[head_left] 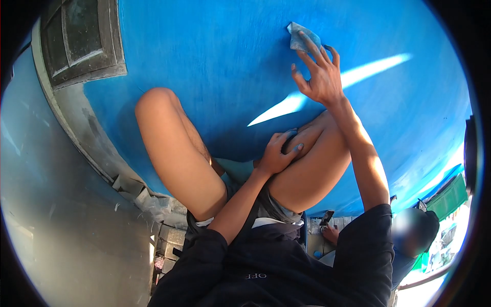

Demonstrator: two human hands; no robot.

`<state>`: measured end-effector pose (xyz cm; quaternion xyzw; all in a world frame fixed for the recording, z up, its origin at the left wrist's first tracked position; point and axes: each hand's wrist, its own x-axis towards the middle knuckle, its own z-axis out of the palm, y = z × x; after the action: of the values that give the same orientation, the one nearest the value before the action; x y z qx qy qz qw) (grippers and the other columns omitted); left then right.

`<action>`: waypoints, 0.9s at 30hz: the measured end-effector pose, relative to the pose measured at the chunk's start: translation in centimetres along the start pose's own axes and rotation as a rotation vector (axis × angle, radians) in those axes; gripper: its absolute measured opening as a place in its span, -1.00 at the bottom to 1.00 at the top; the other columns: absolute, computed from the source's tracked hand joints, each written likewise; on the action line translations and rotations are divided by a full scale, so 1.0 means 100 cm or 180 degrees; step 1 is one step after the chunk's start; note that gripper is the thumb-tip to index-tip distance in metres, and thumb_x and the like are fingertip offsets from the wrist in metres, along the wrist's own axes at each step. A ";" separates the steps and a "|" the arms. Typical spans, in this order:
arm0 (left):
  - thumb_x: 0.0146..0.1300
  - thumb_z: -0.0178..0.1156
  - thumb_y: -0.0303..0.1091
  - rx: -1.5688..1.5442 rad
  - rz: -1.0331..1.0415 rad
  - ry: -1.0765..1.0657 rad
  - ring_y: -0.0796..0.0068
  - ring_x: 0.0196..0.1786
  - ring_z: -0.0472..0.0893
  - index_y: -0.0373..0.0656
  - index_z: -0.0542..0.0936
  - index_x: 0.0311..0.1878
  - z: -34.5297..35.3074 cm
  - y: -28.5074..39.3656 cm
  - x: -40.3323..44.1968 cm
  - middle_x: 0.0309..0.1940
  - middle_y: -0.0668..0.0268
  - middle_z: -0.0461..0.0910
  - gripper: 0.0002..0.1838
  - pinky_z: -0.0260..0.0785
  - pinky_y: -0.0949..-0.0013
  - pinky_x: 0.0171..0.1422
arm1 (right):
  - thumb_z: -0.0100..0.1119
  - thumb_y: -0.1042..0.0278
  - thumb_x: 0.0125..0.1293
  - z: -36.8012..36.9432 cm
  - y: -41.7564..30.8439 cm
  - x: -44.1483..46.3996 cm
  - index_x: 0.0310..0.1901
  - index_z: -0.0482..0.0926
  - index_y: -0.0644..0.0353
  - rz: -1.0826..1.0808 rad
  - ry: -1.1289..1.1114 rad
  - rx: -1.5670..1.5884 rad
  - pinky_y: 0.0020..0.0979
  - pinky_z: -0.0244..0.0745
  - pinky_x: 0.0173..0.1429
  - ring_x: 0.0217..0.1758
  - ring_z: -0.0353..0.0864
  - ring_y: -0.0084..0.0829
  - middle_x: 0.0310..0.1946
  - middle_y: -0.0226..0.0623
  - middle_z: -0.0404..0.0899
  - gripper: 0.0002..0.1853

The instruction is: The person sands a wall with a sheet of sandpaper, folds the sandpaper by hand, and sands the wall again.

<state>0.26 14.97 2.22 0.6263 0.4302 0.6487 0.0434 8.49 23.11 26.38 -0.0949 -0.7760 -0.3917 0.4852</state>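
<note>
My right hand (323,79) is raised against a bright blue wall (215,61), its fingers spread. Under its fingertips a creased grey piece of sandpaper (304,39), smeared with blue, is pressed to the wall. Blue stains mark the fingertips. My left hand (279,153) rests on my right leg (319,163) near the bent knee, thumb and fingers apart, with no tool visible in it. Its fingertips are partly hidden against the leg. Both of my knees are bent up close to the wall.
A weathered wooden window frame (110,38) is set in the wall at upper left. A smooth grey panel (66,204) stands along my left. Grey blocks (171,240) lie below. Another person (417,233) sits close by at lower right, a hand (331,234) near a phone (327,218).
</note>
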 end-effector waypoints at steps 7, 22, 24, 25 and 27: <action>0.35 0.37 -0.08 -0.0034 -0.0011 0.0004 0.01 0.30 0.56 -0.28 0.58 0.30 0.001 0.000 0.000 0.21 -0.06 0.61 -0.42 0.40 0.09 0.41 | 0.24 0.03 0.28 0.002 -0.002 0.000 0.10 0.72 0.04 -0.0046 -0.0032 -0.0036 0.07 0.14 0.53 0.31 0.58 -0.25 0.48 -0.30 0.41 -0.57; 0.35 0.36 -0.06 -0.0036 -0.0046 0.0014 0.01 0.31 0.56 -0.28 0.58 0.30 0.001 0.000 0.000 0.22 -0.07 0.61 -0.41 0.40 0.08 0.42 | 0.25 0.03 0.27 -0.001 -0.003 0.001 0.12 0.72 0.04 -0.0127 -0.0147 -0.0073 0.08 0.15 0.52 0.30 0.58 -0.24 0.45 -0.30 0.44 -0.56; 0.35 0.36 -0.06 -0.0031 -0.0022 0.0024 0.01 0.32 0.55 -0.28 0.58 0.30 0.000 0.000 0.000 0.22 -0.07 0.61 -0.41 0.40 0.08 0.42 | 0.25 0.03 0.27 0.000 -0.003 0.002 0.12 0.72 0.03 -0.0037 -0.0061 -0.0063 0.08 0.15 0.53 0.30 0.58 -0.23 0.45 -0.29 0.44 -0.55; 0.36 0.36 -0.06 -0.0037 0.0004 0.0017 0.01 0.32 0.55 -0.28 0.57 0.31 0.000 0.001 0.000 0.22 -0.07 0.61 -0.41 0.39 0.08 0.42 | 0.26 0.03 0.27 0.001 -0.001 0.001 0.12 0.72 0.03 -0.0033 -0.0055 -0.0046 0.09 0.15 0.52 0.30 0.58 -0.23 0.46 -0.30 0.44 -0.56; 0.35 0.36 -0.07 -0.0031 -0.0001 0.0021 0.01 0.32 0.55 -0.28 0.57 0.31 0.000 0.001 0.000 0.22 -0.07 0.61 -0.41 0.40 0.08 0.42 | 0.26 0.04 0.26 0.000 0.000 0.000 0.11 0.72 0.04 -0.0021 -0.0053 -0.0042 0.09 0.15 0.52 0.30 0.58 -0.23 0.46 -0.30 0.44 -0.56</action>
<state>0.34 14.93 2.27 0.6239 0.4273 0.6528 0.0452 8.46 23.12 26.33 -0.0987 -0.7778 -0.3976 0.4767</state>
